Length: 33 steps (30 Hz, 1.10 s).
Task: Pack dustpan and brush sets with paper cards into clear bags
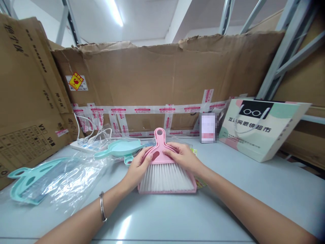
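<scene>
A pink hand brush (165, 156) with white bristles (166, 178) lies nested against a pink dustpan (167, 192), their handles lined up and pointing away from me. My left hand (139, 162) grips the set at its left side, thumb on top of the brush. On the opposite side my right hand (184, 156) holds it the same way, fingers wrapped behind. Left of my hands sits a teal dustpan (21, 189), partly in a clear plastic bag (78, 183). Another teal piece (122, 147), pan-shaped with a handle, rests behind my left hand.
A white power strip (88, 145) with cables stands at the back left. A lit phone (208, 128), partly blurred, leans against a large cardboard box (152, 81). At right is a paper bag (259, 132) with rope handles. More cardboard (27, 88) borders the grey table (228, 210) at left.
</scene>
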Each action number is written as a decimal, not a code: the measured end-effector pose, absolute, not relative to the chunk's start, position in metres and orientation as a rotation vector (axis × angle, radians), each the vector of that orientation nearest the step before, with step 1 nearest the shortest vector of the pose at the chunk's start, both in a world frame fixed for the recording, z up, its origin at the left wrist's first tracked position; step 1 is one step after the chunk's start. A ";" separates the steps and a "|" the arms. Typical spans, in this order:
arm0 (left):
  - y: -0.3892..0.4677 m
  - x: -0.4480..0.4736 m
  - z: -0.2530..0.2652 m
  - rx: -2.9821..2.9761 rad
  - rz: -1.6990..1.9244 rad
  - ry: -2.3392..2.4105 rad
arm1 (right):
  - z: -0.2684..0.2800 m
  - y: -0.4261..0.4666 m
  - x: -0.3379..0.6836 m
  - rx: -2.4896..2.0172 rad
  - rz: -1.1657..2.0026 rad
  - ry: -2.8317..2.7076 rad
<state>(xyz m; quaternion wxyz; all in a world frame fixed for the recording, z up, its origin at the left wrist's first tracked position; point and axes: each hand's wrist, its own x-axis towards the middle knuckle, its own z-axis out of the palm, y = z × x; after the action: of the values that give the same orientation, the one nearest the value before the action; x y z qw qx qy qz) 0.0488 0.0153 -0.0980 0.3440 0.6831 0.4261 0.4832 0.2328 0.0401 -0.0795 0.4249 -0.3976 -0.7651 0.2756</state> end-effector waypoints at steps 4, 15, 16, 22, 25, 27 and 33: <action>0.014 0.048 -0.096 1.829 1.281 1.101 | -0.080 0.035 0.228 -0.962 0.740 -1.903; 0.009 0.055 -0.095 1.854 1.348 1.099 | -0.065 0.038 0.230 -0.813 1.222 -1.702; 0.009 0.055 -0.095 1.863 1.351 1.099 | -0.065 0.039 0.230 -0.806 1.255 -1.662; 0.008 0.054 -0.101 1.883 1.329 1.066 | -0.065 0.040 0.227 -0.886 1.222 -1.579; 0.007 0.053 -0.102 1.933 1.307 1.074 | -0.064 0.040 0.226 -0.923 1.228 -1.555; 0.007 0.053 -0.098 1.950 1.295 1.092 | -0.065 0.040 0.225 -0.930 1.235 -1.548; 0.017 0.059 -0.068 1.848 1.253 1.156 | -0.063 0.032 0.220 -0.942 1.148 -1.627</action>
<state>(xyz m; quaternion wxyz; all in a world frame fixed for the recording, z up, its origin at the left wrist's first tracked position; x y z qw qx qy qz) 0.0588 0.0167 -0.0676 0.3085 0.6990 0.4374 0.4742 0.2199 0.0321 -0.0634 0.4524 -0.3815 -0.6587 0.4647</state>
